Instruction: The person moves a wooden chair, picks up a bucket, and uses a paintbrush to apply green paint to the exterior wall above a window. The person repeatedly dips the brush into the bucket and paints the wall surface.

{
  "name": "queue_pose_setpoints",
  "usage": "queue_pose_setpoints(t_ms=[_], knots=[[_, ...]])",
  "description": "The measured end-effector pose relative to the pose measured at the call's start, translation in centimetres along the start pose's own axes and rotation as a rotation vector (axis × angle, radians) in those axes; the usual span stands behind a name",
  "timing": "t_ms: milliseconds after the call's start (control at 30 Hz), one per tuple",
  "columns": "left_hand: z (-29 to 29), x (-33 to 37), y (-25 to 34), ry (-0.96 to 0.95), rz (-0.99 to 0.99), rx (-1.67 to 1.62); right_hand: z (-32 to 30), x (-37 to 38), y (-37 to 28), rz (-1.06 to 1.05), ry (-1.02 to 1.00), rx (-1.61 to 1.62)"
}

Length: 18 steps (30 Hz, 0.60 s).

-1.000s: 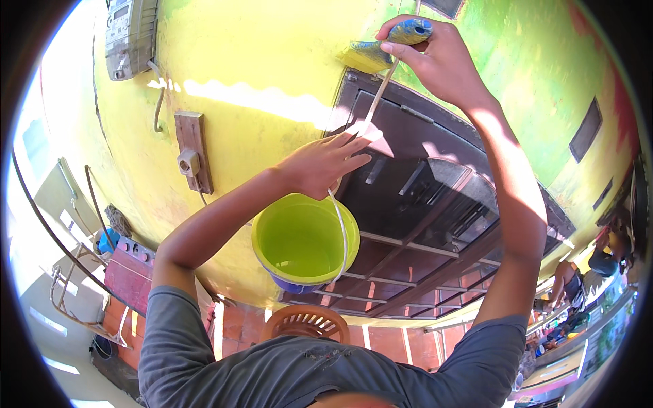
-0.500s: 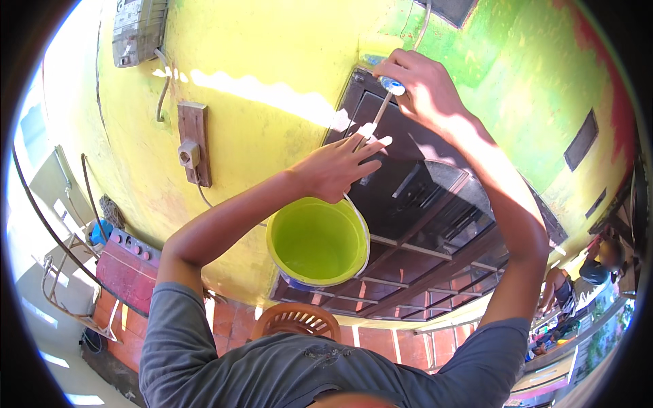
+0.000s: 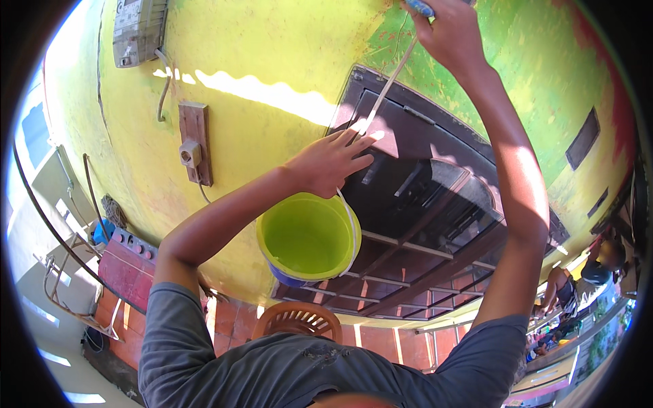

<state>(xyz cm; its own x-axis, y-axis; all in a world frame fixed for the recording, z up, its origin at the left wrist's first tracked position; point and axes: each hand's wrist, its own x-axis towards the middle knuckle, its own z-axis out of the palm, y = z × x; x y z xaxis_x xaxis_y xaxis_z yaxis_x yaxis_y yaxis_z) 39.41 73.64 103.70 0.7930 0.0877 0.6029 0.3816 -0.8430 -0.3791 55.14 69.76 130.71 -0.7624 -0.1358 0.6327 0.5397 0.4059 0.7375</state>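
- Step in hand, my read: overhead work on the wall [image 3: 272, 41] past the top of the dark panelled door [image 3: 381, 170], tool up high, bucket slung lower.
- Right hand [image 3: 452, 41]: raised to the top edge of view, fingers curled round a blue tool handle [image 3: 420, 8]. Only the handle end shows; working end out of frame, can't tell if it touches the wall.
- Left hand [image 3: 326, 163]: fingers part spread, holding the yellow-green bucket [image 3: 309, 212] by its white bail [image 3: 352, 212] under the palm. Exact finger hook hidden.
- Bucket hangs just below that hand, mouth toward camera, in front of the door's left side. Contents unclear.
- Thin pale cable or rod [image 3: 391, 85] runs between the hands; fingertip contact unclear.
- Next move probably calls for a level bucket and firm tool grip.
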Motion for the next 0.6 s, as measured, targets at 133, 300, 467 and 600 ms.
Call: queue_pose_setpoints(t_ms=[133,300,467,600], knots=[[-0.1,-0.3,-0.5,0.009,-0.009,0.022,1.2,-4.2,-4.9,0.056,-0.39,0.077],[-1.0,-1.0,-1.4,0.003,-0.056,0.055,-2.2,-4.5,-5.6,0.305,-0.092,0.46],[-1.9,-2.4,-2.6,-0.049,-0.191,0.171,-9.3,-4.3,-1.2,0.677,-0.119,0.385],[-2.0,-2.8,-3.9,-0.212,-0.34,0.193,-8.6,-7.2,-1.1,0.72,-0.422,0.355]])
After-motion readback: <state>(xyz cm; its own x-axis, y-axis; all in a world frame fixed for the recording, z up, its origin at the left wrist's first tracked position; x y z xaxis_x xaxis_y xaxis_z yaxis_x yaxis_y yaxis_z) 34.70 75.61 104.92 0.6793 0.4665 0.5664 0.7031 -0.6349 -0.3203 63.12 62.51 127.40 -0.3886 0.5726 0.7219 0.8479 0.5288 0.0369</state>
